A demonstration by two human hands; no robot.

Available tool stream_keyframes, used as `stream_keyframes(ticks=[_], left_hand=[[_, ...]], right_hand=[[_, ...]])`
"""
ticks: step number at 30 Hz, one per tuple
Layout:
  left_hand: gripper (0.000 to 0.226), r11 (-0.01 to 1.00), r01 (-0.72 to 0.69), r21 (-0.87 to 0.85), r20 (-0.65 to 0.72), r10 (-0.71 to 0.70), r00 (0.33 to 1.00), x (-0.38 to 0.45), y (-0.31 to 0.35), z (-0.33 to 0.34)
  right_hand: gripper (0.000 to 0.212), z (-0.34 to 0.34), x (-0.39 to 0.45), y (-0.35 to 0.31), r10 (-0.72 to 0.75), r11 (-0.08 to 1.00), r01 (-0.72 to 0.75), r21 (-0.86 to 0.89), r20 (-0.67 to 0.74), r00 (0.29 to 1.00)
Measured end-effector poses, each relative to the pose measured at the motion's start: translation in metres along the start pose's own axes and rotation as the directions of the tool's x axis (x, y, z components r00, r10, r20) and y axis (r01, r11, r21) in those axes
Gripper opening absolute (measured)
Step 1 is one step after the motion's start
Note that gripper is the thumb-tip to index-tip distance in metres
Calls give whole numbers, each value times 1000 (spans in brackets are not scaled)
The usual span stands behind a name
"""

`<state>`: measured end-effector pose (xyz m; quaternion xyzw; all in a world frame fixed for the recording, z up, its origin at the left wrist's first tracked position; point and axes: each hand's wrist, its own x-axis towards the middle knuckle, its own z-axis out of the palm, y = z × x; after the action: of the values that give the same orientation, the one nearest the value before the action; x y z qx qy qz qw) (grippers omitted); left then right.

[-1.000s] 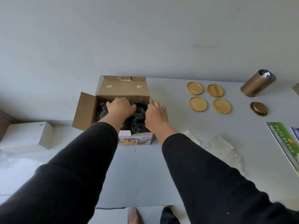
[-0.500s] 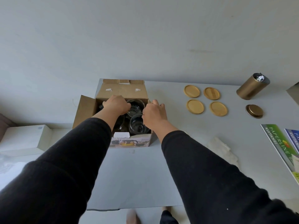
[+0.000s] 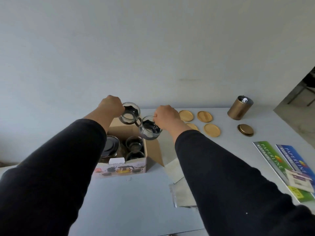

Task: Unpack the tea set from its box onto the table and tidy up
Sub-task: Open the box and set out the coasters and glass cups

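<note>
The open cardboard tea set box (image 3: 139,165) stands on the white table (image 3: 129,201). My left hand (image 3: 111,105) holds a glass cup with a black holder (image 3: 129,113) in the air above the box. My right hand (image 3: 166,117) holds a second such glass cup (image 3: 150,130) just right of the first. Inside the box I see the teapot's dark lid (image 3: 110,147) and two more cups (image 3: 134,143). Several round wooden coasters (image 3: 204,116) lie on the table to the right.
A gold tin (image 3: 239,108) stands at the back right with its lid (image 3: 245,129) lying in front. Two Paperline booklets (image 3: 279,164) lie at the right edge. Clear plastic wrappers (image 3: 180,193) lie right of the box, under my right arm.
Both hands have risen out of the box, each lifting a glass cup. The view has tilted up, and the box now sits lower in view.
</note>
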<state>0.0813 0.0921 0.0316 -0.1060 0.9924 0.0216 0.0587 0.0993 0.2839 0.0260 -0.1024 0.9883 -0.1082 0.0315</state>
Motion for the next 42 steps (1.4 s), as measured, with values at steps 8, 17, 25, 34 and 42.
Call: stream_keyframes(ticks=[8, 17, 25, 34, 42], left_hand=[[37, 992, -108, -69, -1, 108, 994, 36, 91, 7], [31, 969, -130, -211, 67, 147, 987, 101, 220, 51], [30, 975, -124, -182, 121, 147, 982, 161, 298, 105], [31, 983, -58, -172, 171, 88, 981, 195, 322, 138], [29, 974, 25, -225, 203, 21, 979, 206, 327, 151]], right_hand=[[20, -38, 15, 99, 177, 983, -175, 57, -47, 983], [15, -42, 79, 237, 300, 953, -300, 26, -3, 954], [19, -17, 156, 329, 307, 952, -306, -32, 72, 949], [18, 20, 208, 371, 255, 967, -251, -48, 125, 959], [16, 45, 230, 381, 211, 977, -211, -17, 136, 968]])
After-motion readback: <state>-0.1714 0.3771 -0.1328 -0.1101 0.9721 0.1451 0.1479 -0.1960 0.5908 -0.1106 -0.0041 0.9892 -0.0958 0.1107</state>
